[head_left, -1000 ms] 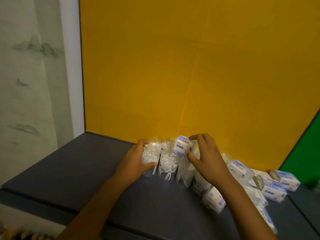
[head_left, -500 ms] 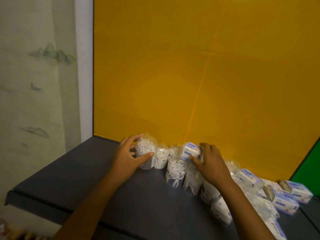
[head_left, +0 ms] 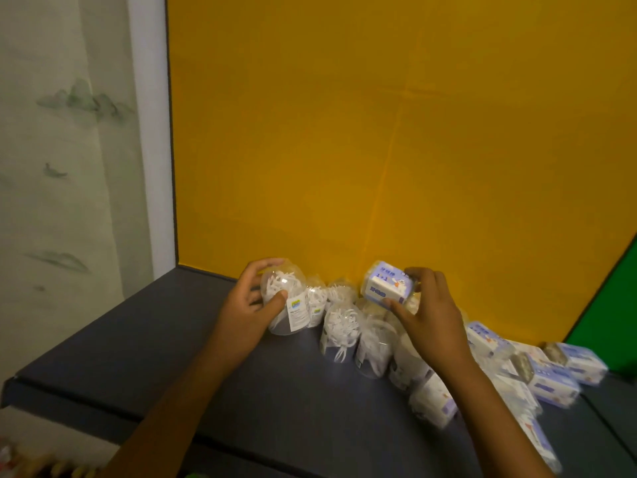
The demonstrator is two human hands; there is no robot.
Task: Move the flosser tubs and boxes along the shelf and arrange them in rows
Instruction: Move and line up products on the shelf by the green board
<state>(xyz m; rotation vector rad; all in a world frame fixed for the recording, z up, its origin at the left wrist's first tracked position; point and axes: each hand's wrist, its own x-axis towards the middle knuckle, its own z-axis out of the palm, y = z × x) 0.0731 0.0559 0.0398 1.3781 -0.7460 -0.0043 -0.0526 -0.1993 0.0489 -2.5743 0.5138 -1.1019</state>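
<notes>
On the dark grey shelf point(head_left: 138, 343), my left hand point(head_left: 248, 305) grips a clear flosser tub point(head_left: 286, 301) full of white flossers, the leftmost of the group, standing near the yellow back wall. Several more clear tubs point(head_left: 339, 329) stand close to its right. My right hand point(head_left: 427, 315) holds a small white-and-blue flosser box point(head_left: 386, 282) lifted above those tubs. More blue-and-white boxes point(head_left: 551, 377) lie jumbled along the shelf to the right, partly hidden behind my right forearm.
A yellow back panel point(head_left: 379, 132) rises behind the shelf, with a green panel point(head_left: 613, 305) at the right. A white post point(head_left: 151, 132) and a painted wall stand at the left. The shelf's front edge point(head_left: 86, 408) runs near my arms.
My left hand has slid its tub leftward along the back wall, apart from the others. My right hand has raised the box higher above the tubs.
</notes>
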